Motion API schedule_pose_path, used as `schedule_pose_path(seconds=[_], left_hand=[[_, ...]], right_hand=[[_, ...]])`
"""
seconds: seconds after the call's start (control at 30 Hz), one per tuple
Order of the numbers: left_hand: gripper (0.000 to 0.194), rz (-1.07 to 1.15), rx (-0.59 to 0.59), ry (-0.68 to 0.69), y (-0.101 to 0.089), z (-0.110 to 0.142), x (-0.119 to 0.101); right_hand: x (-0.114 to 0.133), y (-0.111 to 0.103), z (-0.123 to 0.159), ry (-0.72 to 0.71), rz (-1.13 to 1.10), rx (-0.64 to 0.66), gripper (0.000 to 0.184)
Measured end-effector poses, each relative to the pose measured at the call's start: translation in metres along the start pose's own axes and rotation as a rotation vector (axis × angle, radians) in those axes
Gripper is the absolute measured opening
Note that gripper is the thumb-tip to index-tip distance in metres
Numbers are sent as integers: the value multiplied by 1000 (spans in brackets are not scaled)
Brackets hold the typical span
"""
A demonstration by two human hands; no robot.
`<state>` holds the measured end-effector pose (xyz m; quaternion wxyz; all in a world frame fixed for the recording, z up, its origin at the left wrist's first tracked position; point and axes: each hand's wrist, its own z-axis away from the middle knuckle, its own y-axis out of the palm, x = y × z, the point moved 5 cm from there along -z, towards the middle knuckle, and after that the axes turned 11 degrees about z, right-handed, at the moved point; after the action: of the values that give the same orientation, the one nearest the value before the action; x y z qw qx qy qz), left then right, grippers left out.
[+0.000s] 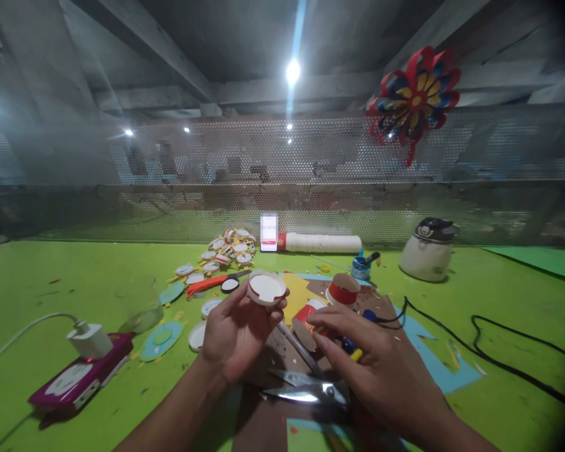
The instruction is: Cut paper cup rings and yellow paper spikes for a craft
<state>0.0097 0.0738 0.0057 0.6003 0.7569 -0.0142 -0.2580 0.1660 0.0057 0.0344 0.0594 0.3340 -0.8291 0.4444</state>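
My left hand (pixel 238 333) is closed around a shallow white disc with a raised rim (pixel 267 289), which looks like the cut-off base of a paper cup. To its right, my right hand (pixel 367 351) hovers with thumb and fingers apart. Just beyond those fingertips lies a red and white paper cup piece (pixel 306 320) on its side; I cannot tell whether they touch it. Another red and white cup piece (pixel 343 290) stands a little farther back. Below my hands, metal scissors (pixel 306 392) rest with parted blades on brown card (pixel 258 417).
An orange cutter (pixel 207 285) lies near a pile of round paper pieces (pixel 233 248). At left is a purple power strip (pixel 82 373) with a charger. A phone (pixel 269 232), white roll (pixel 322 243), blue jar (pixel 360 268) and black cable (pixel 475 355) are farther off.
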Motion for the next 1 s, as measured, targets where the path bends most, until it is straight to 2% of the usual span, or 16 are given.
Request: schedule_pose_path(seconds=[0.27, 0.7, 1.0], left_hand=[[28, 5, -26, 17, -1, -2, -2], [27, -46, -20, 58, -4, -5, -6], [27, -69, -9, 82, -8, -7, -9]], right_hand=[[-6, 10, 3, 40, -53, 87, 15], [-8, 12, 1, 58, -47, 159, 16], [-4, 2, -2, 48, 72, 97, 17]])
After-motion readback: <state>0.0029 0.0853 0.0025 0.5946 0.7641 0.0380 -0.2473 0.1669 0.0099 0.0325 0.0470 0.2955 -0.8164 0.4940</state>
